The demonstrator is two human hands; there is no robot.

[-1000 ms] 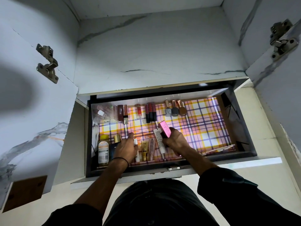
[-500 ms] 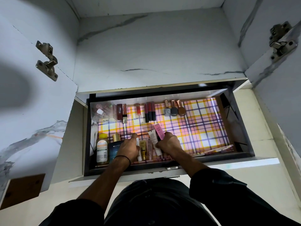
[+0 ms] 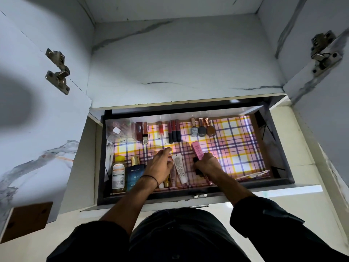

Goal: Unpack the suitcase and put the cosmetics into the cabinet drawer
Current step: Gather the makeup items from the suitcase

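Drawer (image 3: 277, 148) holds glosses (image 3: 173, 131), polishes (image 3: 201, 129), bottles (image 3: 118, 173), tubes (image 3: 180, 167); right hand (image 3: 207, 164) grips a pink box (image 3: 197, 152); left hand (image 3: 158, 167), fingers relaxed, touches tubes.

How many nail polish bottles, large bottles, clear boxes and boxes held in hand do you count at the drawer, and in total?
Nail polish bottles: 3
Large bottles: 2
Clear box: 1
Pink box in the right hand: 1
Total: 7

1. The drawer liner (image 3: 236, 144) is plaid: pink, yellow and white squares crossed by dark purple lines.
2. The box (image 3: 197, 152) is pink.
3. The perfume bottle (image 3: 136, 176) is dark blue with a gold cap.
4. The cabinet (image 3: 179, 59) is white marble-patterned with grey veins.
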